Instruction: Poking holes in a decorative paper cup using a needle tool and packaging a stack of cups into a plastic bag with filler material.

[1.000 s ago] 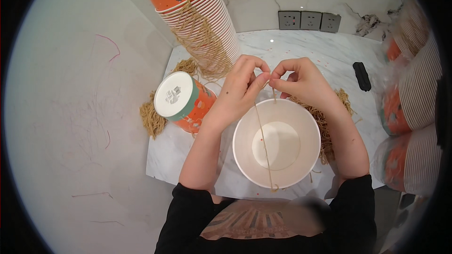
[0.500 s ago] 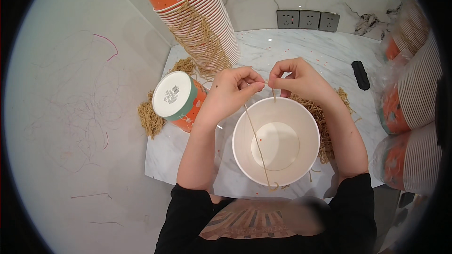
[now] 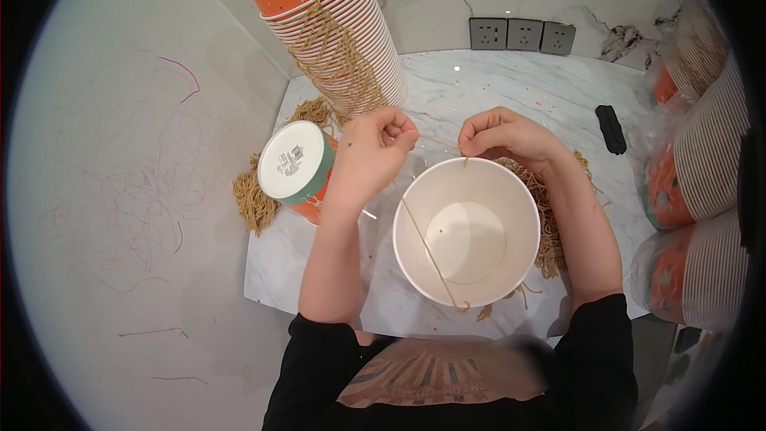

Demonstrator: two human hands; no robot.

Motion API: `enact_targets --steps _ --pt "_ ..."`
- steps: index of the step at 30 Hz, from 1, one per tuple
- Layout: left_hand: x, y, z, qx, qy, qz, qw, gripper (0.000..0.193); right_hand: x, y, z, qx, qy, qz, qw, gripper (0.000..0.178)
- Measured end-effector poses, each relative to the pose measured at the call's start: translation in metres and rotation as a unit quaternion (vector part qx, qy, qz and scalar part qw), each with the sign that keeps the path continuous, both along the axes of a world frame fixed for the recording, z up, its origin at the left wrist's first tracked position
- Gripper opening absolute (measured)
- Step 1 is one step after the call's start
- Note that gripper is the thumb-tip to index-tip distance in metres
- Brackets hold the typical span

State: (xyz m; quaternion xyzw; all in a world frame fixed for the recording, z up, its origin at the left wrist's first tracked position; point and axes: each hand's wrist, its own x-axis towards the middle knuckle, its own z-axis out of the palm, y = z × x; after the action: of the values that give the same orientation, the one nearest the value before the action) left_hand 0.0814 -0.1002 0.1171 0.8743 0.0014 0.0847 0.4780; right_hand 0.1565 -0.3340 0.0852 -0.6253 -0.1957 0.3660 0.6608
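A white paper bucket [image 3: 467, 231] stands open on the marble tabletop [image 3: 495, 84] in front of me. A tan paper cord [image 3: 427, 247] runs across its mouth from the near rim up to the far rim. My left hand [image 3: 375, 148] pinches the cord just left of the bucket's far rim. My right hand [image 3: 503, 136] pinches the same cord at the far rim, the short stretch between the hands pulled taut.
A tall stack of orange-and-white buckets [image 3: 335, 32] draped with cords leans at the back left. An orange bucket [image 3: 299, 168] lies on its side beside loose cord bundles [image 3: 255, 195]. More cords [image 3: 550, 215] lie under my right wrist. Wrapped bucket stacks [image 3: 690, 183] line the right; a black object [image 3: 612, 128] lies near wall sockets [image 3: 523, 34].
My hands have drawn apart a little, the left one shifting leftward, and the cord between them is now stretched straight. The bucket has not moved.
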Motion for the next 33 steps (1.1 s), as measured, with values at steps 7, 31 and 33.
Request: enact_targets --steps 7,31,33 --pt "-0.004 0.009 0.008 0.085 0.062 -0.004 0.994 0.012 0.009 0.002 -0.016 0.035 0.097 0.025 0.994 0.011" --pt "-0.098 -0.015 0.043 0.212 -0.05 -0.506 0.835 0.052 -0.049 -0.005 0.062 -0.038 -0.412 -0.263 0.872 0.022" --pt "-0.11 -0.028 0.041 0.262 -0.014 -0.532 0.805 0.057 -0.083 -0.043 0.037 0.235 -0.363 -0.424 0.796 0.017"
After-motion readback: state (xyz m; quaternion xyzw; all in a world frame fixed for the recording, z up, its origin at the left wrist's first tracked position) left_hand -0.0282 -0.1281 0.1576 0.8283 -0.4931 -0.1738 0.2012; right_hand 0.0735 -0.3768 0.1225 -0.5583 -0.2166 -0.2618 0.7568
